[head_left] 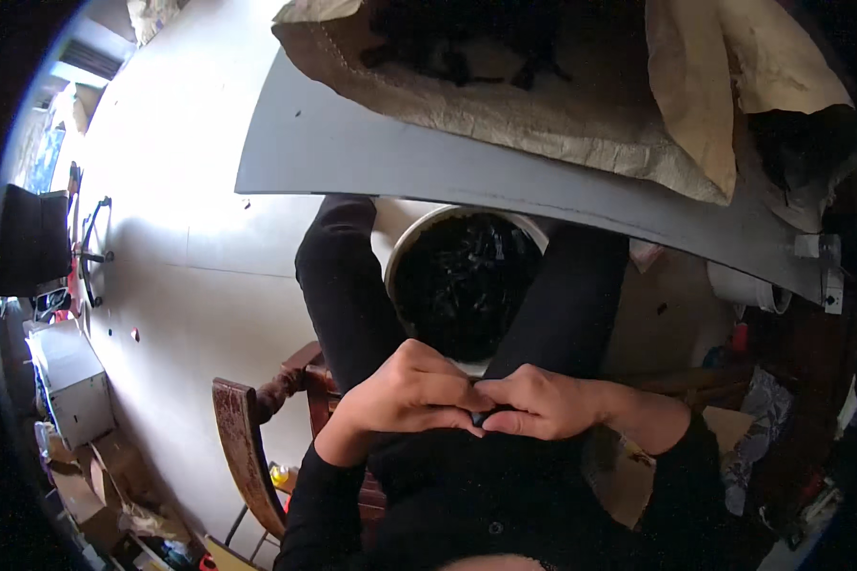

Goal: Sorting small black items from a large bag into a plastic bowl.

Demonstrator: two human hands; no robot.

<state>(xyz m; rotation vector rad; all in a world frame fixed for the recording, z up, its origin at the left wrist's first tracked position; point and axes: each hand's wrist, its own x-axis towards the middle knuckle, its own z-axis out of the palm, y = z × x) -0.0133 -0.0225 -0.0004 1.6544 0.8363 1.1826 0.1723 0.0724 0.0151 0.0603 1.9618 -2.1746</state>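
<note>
Item, lap: my left hand [405,395] and right hand [543,400] pinch one small dark part [481,417] between fingertips above the bucket [419,238]; best worked with steady, even pressure.

Packages: one large brown paper sack [581,105], open and crumpled, lies on the grey desk [400,157] at top, dark contents showing inside. Flattened brown cardboard boxes [95,466] lie on the floor at lower left, beside a white box-shaped unit [67,381]. No labels, signs or screens are legible
</note>
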